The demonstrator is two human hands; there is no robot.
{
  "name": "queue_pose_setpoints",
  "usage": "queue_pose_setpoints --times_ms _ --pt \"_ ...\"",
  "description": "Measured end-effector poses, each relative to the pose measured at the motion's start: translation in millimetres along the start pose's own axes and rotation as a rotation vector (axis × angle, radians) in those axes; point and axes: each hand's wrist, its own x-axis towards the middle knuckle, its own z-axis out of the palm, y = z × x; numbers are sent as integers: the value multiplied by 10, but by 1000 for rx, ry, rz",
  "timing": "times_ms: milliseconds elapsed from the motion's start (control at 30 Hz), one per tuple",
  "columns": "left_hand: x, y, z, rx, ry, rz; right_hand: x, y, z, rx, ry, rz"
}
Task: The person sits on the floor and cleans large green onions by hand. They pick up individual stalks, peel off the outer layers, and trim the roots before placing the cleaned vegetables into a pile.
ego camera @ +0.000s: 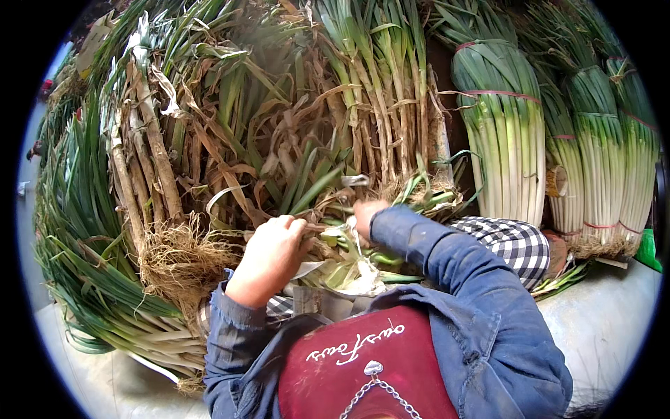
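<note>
My left hand (272, 259) is closed around a brownish spring onion stalk (316, 228) in front of my chest. Close by on the right, my right hand (368, 217) is bent in at the same stalk's far end; sleeve and blur hide its fingers, so its grip is unclear. Below both hands, peeled leaves and pale skins (361, 277) lie in my lap. Beyond them stand unpeeled spring onions with dry brown outer leaves (387, 115). Nearer my left arm, thick stalks end in a tangle of dry roots (183, 256).
Cleaned white-and-green bundles tied with red bands (505, 141) stand at the right, with more bundles (602, 157) behind. Green spring onions (152, 330) lie on the pale floor (602, 319) at the left. A checkered cloth (502, 246) covers my leg.
</note>
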Motion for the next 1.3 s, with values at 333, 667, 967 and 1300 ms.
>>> queue_pose_setpoints --times_ms 333,667,967,1300 --pt "-295 179 -39 -3 -29 57 975 574 1474 -125 72 -643" --pt "-143 41 158 48 -19 21 1214 698 727 -123 -178 -579" --pt "-275 97 225 62 147 112 1012 147 -68 402 837 -166" --pt "-363 90 263 36 73 58 1347 -864 405 -64 614 -705"
